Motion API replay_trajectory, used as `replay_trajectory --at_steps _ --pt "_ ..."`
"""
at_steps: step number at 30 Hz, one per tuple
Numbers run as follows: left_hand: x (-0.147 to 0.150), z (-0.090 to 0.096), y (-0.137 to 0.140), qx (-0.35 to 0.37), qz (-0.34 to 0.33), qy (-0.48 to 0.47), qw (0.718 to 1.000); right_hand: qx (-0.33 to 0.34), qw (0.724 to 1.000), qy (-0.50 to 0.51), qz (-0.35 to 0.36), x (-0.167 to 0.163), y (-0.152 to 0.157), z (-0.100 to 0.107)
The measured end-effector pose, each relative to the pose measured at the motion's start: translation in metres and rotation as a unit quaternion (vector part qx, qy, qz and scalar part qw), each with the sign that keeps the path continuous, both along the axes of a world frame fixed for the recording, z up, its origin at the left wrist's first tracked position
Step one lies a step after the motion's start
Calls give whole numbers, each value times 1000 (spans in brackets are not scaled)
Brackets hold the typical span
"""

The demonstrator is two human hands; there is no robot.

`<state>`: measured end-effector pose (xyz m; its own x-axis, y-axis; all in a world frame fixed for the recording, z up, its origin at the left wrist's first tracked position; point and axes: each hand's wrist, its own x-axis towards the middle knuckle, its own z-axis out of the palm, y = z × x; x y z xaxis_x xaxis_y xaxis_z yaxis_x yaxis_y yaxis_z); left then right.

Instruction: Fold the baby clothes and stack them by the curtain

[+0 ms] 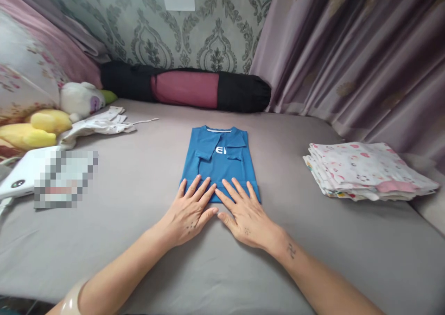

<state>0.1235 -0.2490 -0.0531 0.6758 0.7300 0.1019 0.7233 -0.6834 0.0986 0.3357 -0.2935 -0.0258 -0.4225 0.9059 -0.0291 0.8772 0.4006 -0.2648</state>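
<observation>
A blue long-sleeved shirt (222, 169) lies partly folded on the grey bed sheet, its collar pointing away from me. Both sleeves are folded inward across the front, and white lettering shows between them. Along the near edge, the hem makes a folded band. My left hand (191, 210) rests flat on the left part of that band, fingers spread. On the right part lies my right hand (245, 213), also flat with fingers apart. The two thumbs nearly meet just below the shirt's near edge. Part of the hem is hidden under my fingers.
Folded patterned cloths (365, 169) are stacked at the right. A black and maroon roll-shaped bag (186, 88) lies along the wall. At the left are plush toys (81, 100), a crumpled white garment (100, 125), a white device (29, 171) and a blurred packet (66, 180). Curtains (313, 50) hang at right.
</observation>
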Motion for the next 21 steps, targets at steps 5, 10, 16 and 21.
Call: replay_trajectory --at_steps 5,10,16,21 --pt "1 2 1 -8 0 1 1000 -8 1000 1 3 0 1 -1" --pt "0 4 3 -12 11 -11 1000 -20 1000 6 2 0 1 2" --pt "-5 3 10 8 48 -29 998 -10 1000 -7 -24 5 -3 6" --pt "-8 0 14 -16 53 -9 998 -30 999 -8 -25 6 -3 5"
